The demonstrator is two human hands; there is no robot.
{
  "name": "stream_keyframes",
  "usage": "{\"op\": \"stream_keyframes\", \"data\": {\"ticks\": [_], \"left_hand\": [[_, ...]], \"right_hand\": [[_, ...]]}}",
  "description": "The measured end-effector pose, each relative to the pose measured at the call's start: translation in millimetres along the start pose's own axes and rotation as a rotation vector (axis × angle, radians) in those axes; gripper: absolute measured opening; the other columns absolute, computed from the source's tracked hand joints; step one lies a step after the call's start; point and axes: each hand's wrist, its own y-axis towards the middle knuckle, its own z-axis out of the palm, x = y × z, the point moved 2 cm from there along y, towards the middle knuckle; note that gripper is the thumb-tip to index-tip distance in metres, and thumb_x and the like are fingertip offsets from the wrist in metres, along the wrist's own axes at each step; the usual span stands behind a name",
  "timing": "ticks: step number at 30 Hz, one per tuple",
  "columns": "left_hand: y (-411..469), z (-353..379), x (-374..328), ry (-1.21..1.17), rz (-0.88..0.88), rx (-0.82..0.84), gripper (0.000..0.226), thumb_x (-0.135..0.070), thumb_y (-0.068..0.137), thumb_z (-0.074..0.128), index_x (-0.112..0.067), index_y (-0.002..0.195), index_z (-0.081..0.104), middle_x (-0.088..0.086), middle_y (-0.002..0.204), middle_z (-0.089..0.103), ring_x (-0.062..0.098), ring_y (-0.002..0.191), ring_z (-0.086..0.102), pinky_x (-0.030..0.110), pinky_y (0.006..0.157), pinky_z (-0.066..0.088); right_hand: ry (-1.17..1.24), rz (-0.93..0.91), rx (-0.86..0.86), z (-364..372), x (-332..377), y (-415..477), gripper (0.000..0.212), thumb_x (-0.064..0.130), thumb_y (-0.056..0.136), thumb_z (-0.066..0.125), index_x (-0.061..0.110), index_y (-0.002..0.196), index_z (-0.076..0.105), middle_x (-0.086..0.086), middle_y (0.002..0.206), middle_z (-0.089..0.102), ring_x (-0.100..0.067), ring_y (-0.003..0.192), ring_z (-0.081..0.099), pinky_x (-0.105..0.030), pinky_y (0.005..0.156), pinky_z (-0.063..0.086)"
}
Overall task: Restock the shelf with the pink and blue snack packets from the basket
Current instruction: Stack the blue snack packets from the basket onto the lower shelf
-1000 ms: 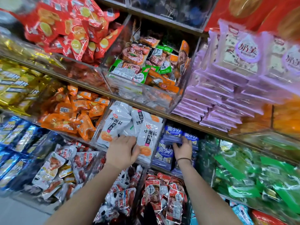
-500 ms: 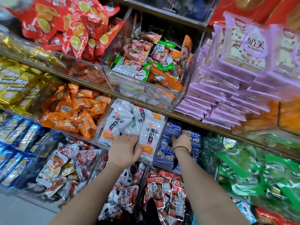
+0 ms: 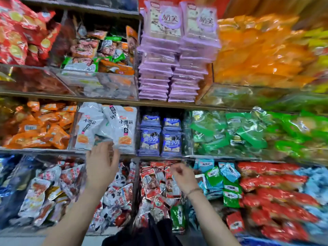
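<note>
1. At lower centre-left, left hand [image 3: 102,167]: blurred, fingers straight and spread wide, holding nothing. Fingertips over the lower edge of the white packets [image 3: 106,126] in their clear bin.
2. Just right of lower centre, right hand [image 3: 181,176]: blurred, fingers loosely curled, nothing visible between them. In front of the red-and-silver packets [image 3: 156,183], with a thin band [image 3: 193,190] round the wrist.
3. At the middle of the frame, blue snack packets [image 3: 160,137]: upright in two rows side by side, just under the shelf board [image 3: 106,101]. Between the white packets and the green packets [image 3: 230,132], above the right hand and apart from it.
4. At upper centre, pink snack packets [image 3: 170,71]: two flat piles side by side on that same board, with two more standing face-out on top.
5. At mid left, orange packets [image 3: 39,126]; at upper left, red packets [image 3: 21,32].
6. At upper right, orange-yellow bags [image 3: 262,50], heavily blurred.
</note>
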Motion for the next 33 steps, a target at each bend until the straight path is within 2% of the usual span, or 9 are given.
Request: {"op": "stream_keyframes", "data": {"ticks": [2, 5, 9, 12, 19, 24, 27, 30, 33], "left_hand": [[-42.0, -0.3, -6.2, -0.08, -0.043, 0.037, 0.027, -0.036, 0.088, 0.044, -0.013, 0.097, 0.055, 0.005, 0.084, 0.06, 0.029, 0.078, 0.057, 0.047, 0.076, 0.046], [-117.2, 13.2, -8.7, -0.092, -0.15, 0.217, 0.021, -0.029, 0.09, 0.051, -0.012, 0.103, 0.055, 0.011, 0.092, 0.064, 0.03, 0.074, 0.06, 0.041, 0.066, 0.048], [-205.7, 43.3, 5.7, 0.14, -0.432, 0.762, 0.044, -0.033, 0.095, 0.051, -0.007, 0.13, 0.048, 0.017, 0.128, 0.056, 0.032, 0.117, 0.054, 0.038, 0.088, 0.04], [-250.5, 42.8, 26.1, 0.192, -0.554, 1.019, 0.044, -0.038, 0.097, 0.047, -0.01, 0.13, 0.047, 0.013, 0.127, 0.058, 0.027, 0.116, 0.055, 0.03, 0.089, 0.04], [-316.5, 20.3, 53.1, 0.129, -0.715, 1.019, 0.024, -0.033, 0.096, 0.052, -0.01, 0.098, 0.058, 0.017, 0.109, 0.066, 0.032, 0.102, 0.06, 0.03, 0.077, 0.041], [-370.9, 24.1, 41.2, 0.038, -0.643, 1.056, 0.019, -0.025, 0.096, 0.052, -0.009, 0.086, 0.056, 0.012, 0.095, 0.063, 0.031, 0.095, 0.062, 0.03, 0.078, 0.044], [-410.4, 29.4, 34.3, -0.028, -0.654, 1.089, 0.021, -0.02, 0.096, 0.051, -0.002, 0.092, 0.061, 0.014, 0.095, 0.062, 0.032, 0.099, 0.061, 0.034, 0.087, 0.046], [-451.6, 30.1, 26.6, -0.048, -0.687, 1.149, 0.024, -0.021, 0.095, 0.052, 0.002, 0.098, 0.061, 0.018, 0.1, 0.064, 0.033, 0.097, 0.061, 0.036, 0.084, 0.046], [-480.2, 24.5, 10.7, -0.059, -0.716, 1.18, 0.021, -0.024, 0.094, 0.056, -0.005, 0.088, 0.062, 0.017, 0.097, 0.065, 0.028, 0.087, 0.059, 0.032, 0.074, 0.042]], "right_hand": [[-0.003, 0.028, -0.002, -3.8, -31.9, -22.8, 0.011, 0.023, 0.093, 0.055, 0.015, 0.095, 0.062, -0.001, 0.108, 0.063, -0.016, 0.102, 0.06, -0.016, 0.079, 0.041], [-0.09, 0.106, 0.035, -7.3, -87.7, -50.7, 0.019, 0.018, 0.093, 0.054, 0.005, 0.104, 0.064, -0.009, 0.104, 0.067, -0.019, 0.096, 0.061, -0.009, 0.068, 0.036], [-0.17, 0.222, 0.085, -15.2, -162.9, -89.4, 0.02, 0.012, 0.093, 0.054, -0.002, 0.101, 0.065, -0.017, 0.107, 0.067, -0.022, 0.102, 0.062, -0.02, 0.079, 0.038], [-0.273, 0.276, 0.114, -21.0, -208.3, -122.0, 0.023, 0.013, 0.093, 0.053, 0.001, 0.108, 0.066, -0.015, 0.111, 0.066, -0.023, 0.106, 0.061, -0.026, 0.085, 0.039], [-0.214, 0.35, 0.051, -23.0, -280.8, -178.3, 0.023, 0.009, 0.093, 0.051, -0.006, 0.079, 0.061, -0.022, 0.082, 0.06, -0.018, 0.081, 0.055, -0.028, 0.069, 0.035], [-0.176, 0.476, -0.042, -13.3, -324.0, -239.9, 0.029, 0.011, 0.094, 0.049, 0.003, 0.067, 0.057, -0.014, 0.077, 0.054, -0.027, 0.08, 0.058, -0.032, 0.063, 0.031], [-0.111, 0.558, -0.151, -9.0, -347.9, -287.1, 0.022, 0.01, 0.091, 0.051, -0.004, 0.081, 0.065, -0.018, 0.079, 0.06, -0.028, 0.081, 0.058, -0.033, 0.064, 0.033], [-0.08, 0.596, -0.193, -11.4, -372.5, -331.0, 0.035, 0.003, 0.09, 0.049, 0.008, 0.056, 0.047, -0.006, 0.057, 0.046, -0.019, 0.062, 0.045, -0.029, 0.055, 0.028], [-0.035, 0.641, -0.253, -25.4, -389.4, -364.4, 0.027, 0.001, 0.089, 0.05, 0.007, 0.063, 0.054, -0.006, 0.065, 0.049, -0.017, 0.064, 0.045, -0.025, 0.058, 0.032]]}}
